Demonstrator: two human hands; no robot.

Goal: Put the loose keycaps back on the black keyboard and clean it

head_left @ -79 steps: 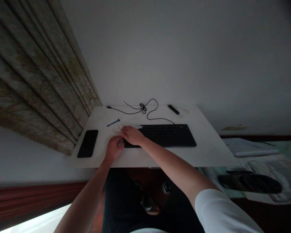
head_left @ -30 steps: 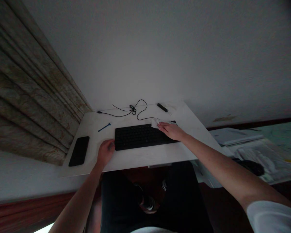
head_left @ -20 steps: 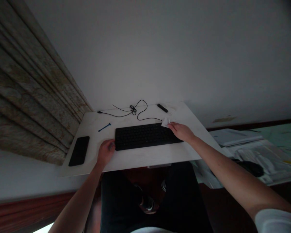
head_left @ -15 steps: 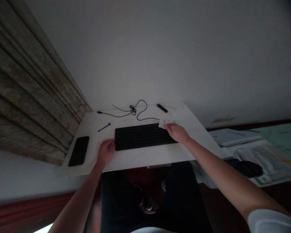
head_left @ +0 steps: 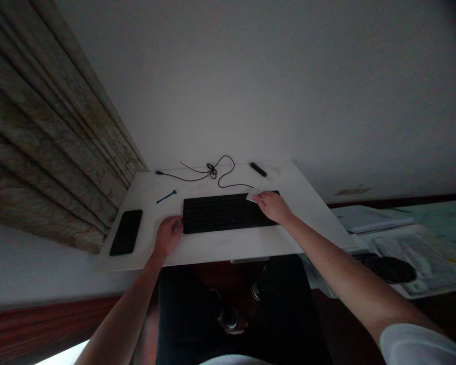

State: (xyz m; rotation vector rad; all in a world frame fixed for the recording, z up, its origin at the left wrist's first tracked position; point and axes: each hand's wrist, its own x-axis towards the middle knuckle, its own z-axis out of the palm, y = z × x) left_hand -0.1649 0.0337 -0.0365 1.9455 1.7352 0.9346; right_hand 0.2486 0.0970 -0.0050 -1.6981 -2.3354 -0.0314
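**Head view, left hand** (head_left: 168, 236): curling against the keyboard's left edge; whether it is gripping anything, one cannot tell.

**Right hand** (head_left: 273, 208): fingers lying together, pressing a white tissue (head_left: 253, 197) onto the keyboard's top right corner.

**Black keyboard** (head_left: 224, 213): lying on the white table (head_left: 319, 223), long axis running side to side.

**Nearby:** black smartphone (head_left: 125, 232), blue stick (head_left: 166, 196), and black cable (head_left: 212, 171) lying left of and beyond the keyboard.

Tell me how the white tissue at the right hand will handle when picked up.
Likely floppy and very light: the white tissue looks thin, with soft creases. Pressed by the right hand on the black keyboard, it probably crumples rather than holding its shape.
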